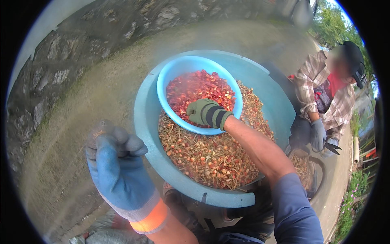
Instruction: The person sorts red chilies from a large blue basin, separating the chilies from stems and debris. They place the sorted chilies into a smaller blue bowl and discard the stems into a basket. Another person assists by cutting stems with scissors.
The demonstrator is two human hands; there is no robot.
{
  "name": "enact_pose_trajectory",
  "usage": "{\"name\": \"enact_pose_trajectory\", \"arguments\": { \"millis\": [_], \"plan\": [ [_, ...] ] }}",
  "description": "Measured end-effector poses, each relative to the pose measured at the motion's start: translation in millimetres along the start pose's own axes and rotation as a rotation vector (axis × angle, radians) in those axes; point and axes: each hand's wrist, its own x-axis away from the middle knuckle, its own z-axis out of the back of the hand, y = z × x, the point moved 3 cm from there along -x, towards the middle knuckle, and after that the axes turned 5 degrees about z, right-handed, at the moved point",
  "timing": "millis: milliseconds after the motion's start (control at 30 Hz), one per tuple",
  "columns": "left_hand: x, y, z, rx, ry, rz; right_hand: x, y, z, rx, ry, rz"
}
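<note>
A bright blue plastic basin [166, 105] holds cut dried red chili pieces [199, 85]. It sits tilted inside a larger teal tub [144, 131] with a broken rim, on a heap of chili stems, caps and seeds [210, 158]. My right hand [207, 113], in a green knit glove with dark stripes, reaches into the basin with its fingers curled at the chili pieces. Whether it grips any is hidden. Left of the tub, my left hand [117, 158] is raised in a blue and grey coated glove with an orange cuff. Its fingers are bent, and their inner side is partly hidden.
At the right a person in a plaid shirt [307, 76] sits with a gloved hand [318, 134] on dark scissors [332, 147]. Near them stands a container of stems [301, 170]. A stone wall [61, 61] runs along the left, and a pale sack [103, 231] lies below.
</note>
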Motion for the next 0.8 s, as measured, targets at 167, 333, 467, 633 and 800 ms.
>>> {"name": "enact_pose_trajectory", "arguments": {
  "millis": [167, 333, 467, 633, 800],
  "plan": [
    [-2.7, 1.5, 2.3, 0.034, -0.01, 0.017, -7.4, -3.1, -2.1, 0.135, -0.056, -0.027],
    [-2.1, 3.8, -3.8, -0.001, 0.023, 0.003, -14.0, -1.2, -2.6, 0.131, -0.041, -0.097],
    [-1.7, 2.1, -6.0, 0.012, 0.007, 0.009, -6.1, 15.1, 4.3, -0.111, 0.027, -0.046],
    [-1.9, 0.0, -7.1, -0.031, -0.046, 0.006, 3.7, 27.5, 9.9, -0.368, 0.063, -0.131],
    [-0.2, -0.6, -6.5, -0.029, -0.043, 0.028, 17.8, 29.6, 19.0, -0.648, 0.085, -0.27]
  ]
}}
